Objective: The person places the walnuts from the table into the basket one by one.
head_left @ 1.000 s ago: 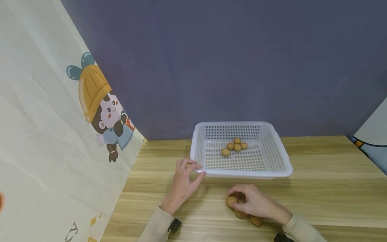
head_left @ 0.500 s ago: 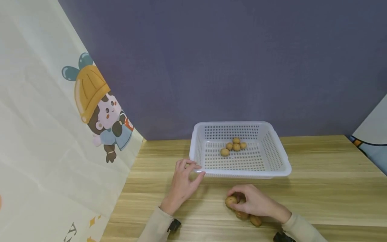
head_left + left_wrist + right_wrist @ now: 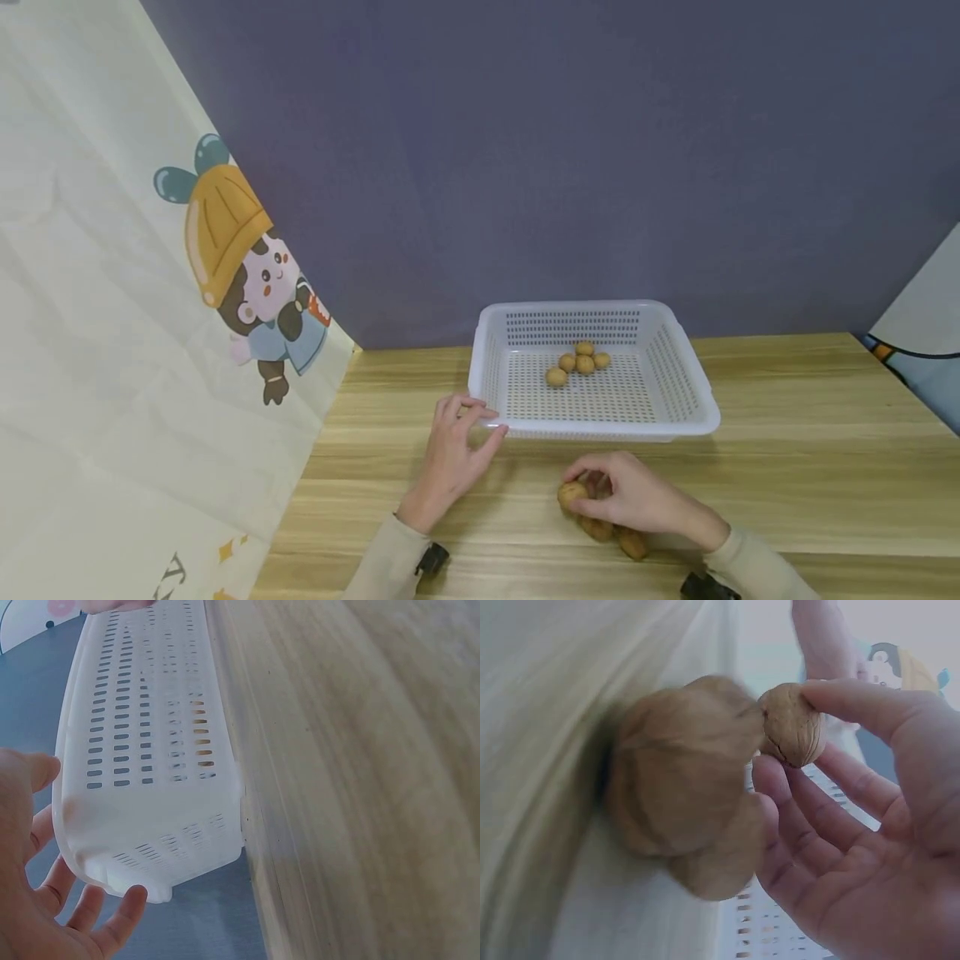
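A white plastic basket (image 3: 682, 427) with slotted walls stands on the wooden table, several walnuts (image 3: 585, 364) lying on its bottom. My left hand (image 3: 452, 465) holds the basket's near left corner; in the left wrist view the thumb touches the rim and the fingers (image 3: 124, 922) reach round the corner. In front of the basket, my right hand (image 3: 636, 498) pinches a walnut (image 3: 791, 724) between thumb and fingers. More walnuts (image 3: 682, 769) sit close beside that hand, one (image 3: 633, 544) showing under the wrist and another (image 3: 596, 528) partly hidden by the thumb.
The wooden table (image 3: 810, 467) extends on both sides of the basket. Behind it rises a dark blue-grey panel (image 3: 555, 167). A pale sheet with a cartoon figure (image 3: 258, 275) borders the left, and a black cord (image 3: 918, 356) shows at the far right.
My right hand and the pinched walnut have shifted very slightly up and away from me. The left hand stays at the basket corner, and the basket's walnuts keep their arrangement.
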### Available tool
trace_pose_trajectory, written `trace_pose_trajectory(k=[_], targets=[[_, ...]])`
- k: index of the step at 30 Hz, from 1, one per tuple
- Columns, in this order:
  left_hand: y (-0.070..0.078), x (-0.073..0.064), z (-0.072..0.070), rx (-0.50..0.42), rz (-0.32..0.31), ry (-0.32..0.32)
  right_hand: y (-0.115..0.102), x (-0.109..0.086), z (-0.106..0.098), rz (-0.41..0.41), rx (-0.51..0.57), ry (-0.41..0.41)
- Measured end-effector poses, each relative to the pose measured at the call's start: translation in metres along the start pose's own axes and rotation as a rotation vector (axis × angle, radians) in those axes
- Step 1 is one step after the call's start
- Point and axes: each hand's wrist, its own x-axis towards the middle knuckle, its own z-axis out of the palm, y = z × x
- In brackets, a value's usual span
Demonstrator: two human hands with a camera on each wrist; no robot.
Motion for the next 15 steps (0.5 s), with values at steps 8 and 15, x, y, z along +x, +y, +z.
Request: trace_pose_trajectory(k=[8,15], targets=[[-0.002,-0.001,0.000,-0.006,-0.022,-0.017,-0.022,-0.001,-0.013,-0.055,-0.011,0.006],[-0.001,0.000,0.000,-0.018,-0.019,-0.019,-0.035,0.000,-0.031,-0.068,-0.021,-0.012]])
